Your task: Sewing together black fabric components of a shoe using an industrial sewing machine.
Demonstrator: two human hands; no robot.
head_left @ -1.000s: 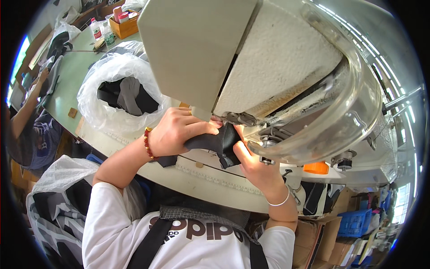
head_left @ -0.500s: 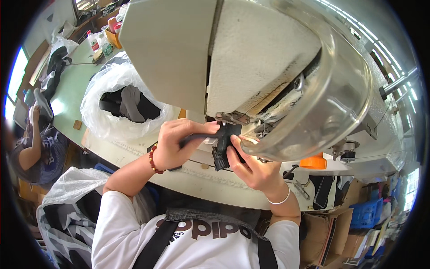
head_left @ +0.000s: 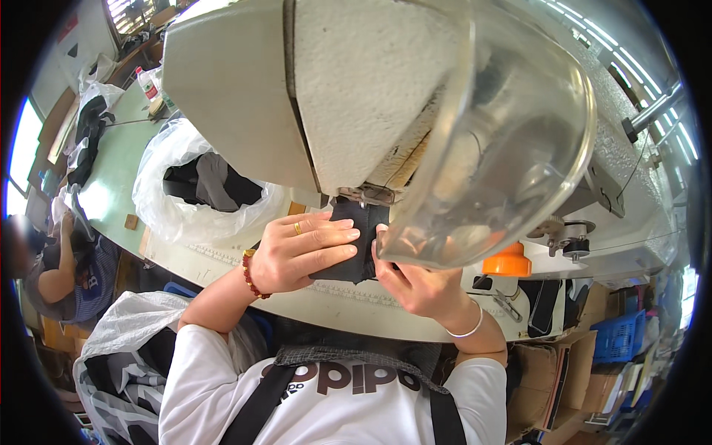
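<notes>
The left hand (head_left: pixel 300 252) lies flat, palm down, on a piece of dark fabric (head_left: pixel 348 245), its fingers stretched out side by side and pressing the cloth onto the pale table (head_left: pixel 245 263); a gold ring and a red bead bracelet show on it. The right hand (head_left: pixel 415 285) comes in from the other side of the fabric, its fingers pinching the cloth's near right edge, partly hidden behind a clear curved plastic guard (head_left: pixel 504 141).

The fabric is matt, black and roughly rectangular, lying directly under the head of the grey, rough-coated sewing machine (head_left: pixel 356 89), at its needle area. An orange cap (head_left: pixel 508 263) sits right of the fabric. Left of the fabric, a crinkled clear plastic bag (head_left: pixel 174 215) of dark pieces rests on the table. The table's near edge curves just below both wrists.
</notes>
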